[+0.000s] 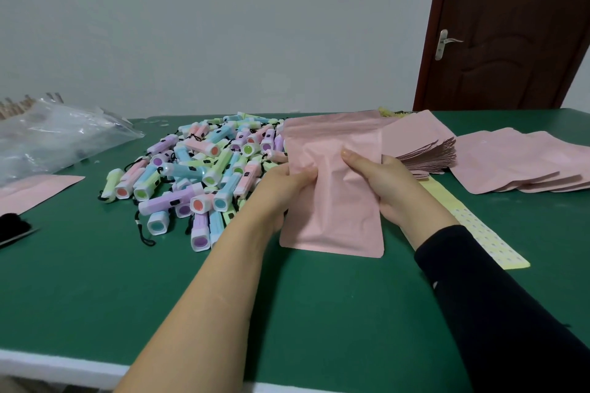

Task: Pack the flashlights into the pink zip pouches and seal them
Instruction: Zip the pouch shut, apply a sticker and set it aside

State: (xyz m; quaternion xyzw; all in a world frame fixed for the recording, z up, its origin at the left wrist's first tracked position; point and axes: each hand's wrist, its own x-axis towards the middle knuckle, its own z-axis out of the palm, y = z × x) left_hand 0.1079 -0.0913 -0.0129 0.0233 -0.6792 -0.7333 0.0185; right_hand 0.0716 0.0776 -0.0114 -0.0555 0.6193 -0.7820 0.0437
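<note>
The fingers of my left hand and my right hand curl round the two sides of a flat, matte pink zip pouch, with the thumbs pinching its creased front. They hold it tilted just above the green table, beside the heap of small pastel plastic flashlights. I judge one pouch is being readied, though I cannot tell whether it is already filled; next, its far mouth needs pulling open for a flashlight or pressing shut along the zip.

Left forearm bare, right arm in a black long sleeve, cuff at the wrist, tiny white fleck on it. Left hand, right hand: both bare, nails short.
</note>
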